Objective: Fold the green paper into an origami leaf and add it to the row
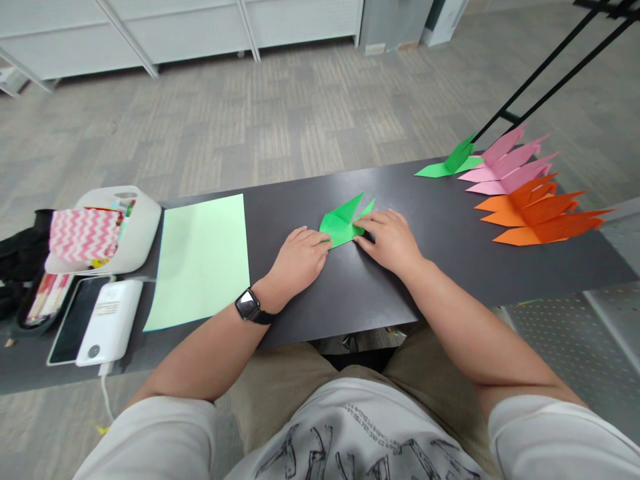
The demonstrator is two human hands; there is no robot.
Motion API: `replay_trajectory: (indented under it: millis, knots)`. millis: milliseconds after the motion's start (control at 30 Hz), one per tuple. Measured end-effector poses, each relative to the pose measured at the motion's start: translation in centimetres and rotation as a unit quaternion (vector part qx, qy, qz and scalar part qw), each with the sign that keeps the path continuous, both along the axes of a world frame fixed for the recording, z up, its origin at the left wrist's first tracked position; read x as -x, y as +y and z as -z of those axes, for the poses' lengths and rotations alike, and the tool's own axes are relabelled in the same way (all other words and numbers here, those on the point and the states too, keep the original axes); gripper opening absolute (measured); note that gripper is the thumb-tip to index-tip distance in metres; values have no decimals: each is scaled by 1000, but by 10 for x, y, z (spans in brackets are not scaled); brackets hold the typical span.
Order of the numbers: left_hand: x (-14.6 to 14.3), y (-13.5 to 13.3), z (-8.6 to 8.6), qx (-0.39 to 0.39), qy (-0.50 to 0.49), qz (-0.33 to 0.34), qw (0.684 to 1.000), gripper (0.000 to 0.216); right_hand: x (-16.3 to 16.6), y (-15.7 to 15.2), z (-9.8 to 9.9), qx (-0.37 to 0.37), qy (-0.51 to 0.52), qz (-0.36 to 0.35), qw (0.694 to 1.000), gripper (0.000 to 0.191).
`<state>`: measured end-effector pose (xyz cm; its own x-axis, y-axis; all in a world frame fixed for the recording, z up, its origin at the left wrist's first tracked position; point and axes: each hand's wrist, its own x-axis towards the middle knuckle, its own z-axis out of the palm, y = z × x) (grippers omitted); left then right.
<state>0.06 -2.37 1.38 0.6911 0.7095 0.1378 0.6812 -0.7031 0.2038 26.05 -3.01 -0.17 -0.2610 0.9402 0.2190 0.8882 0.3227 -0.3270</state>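
Both hands are working a folded green paper piece [343, 225] at the middle of the dark surface [450, 267]. The left hand [300, 259], with a smartwatch [247, 305] on its wrist, is pressing loosely curled fingertips onto the piece's nine o'clock corner. The right hand [393, 241] is lying flat, its fingers pinning the three o'clock edge, and neither hand is closing around the paper. Two pointed flaps of the piece are reaching toward twelve and one o'clock. Doing this crease well is probably a matter of holding one side down firmly, lining up the edges before pressing, and running a fingertip outward along the fold so the thin paper is not skidding on the smooth top. By count there is one piece under the hands and one flat pale green sheet [203, 260] lying at nine o'clock of it. One finished green piece [450, 163] is sitting at two o'clock, touching what appear to be three pink pieces [505, 167]. Just nearer are three or four orange pieces [540, 213], overlapping too much for a sure count. At the far nine o'clock end are sitting one white basket [145, 227] holding one pink zigzag pouch [83, 233], one white power bank [110, 320], one phone [75, 320] beside it and one pencil case [45, 300].
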Motion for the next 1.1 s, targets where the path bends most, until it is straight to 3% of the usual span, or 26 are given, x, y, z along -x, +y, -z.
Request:
replay_trajectory:
  millis: [333,1100]
  knots:
    - [2,-2,-1,-7,7,7,1000,27,-5,4,4,-8,36,-4,999,18]
    - [2,-6,-10,41,-7,-36,999,31,-14,8,4,-2,38,19,999,19]
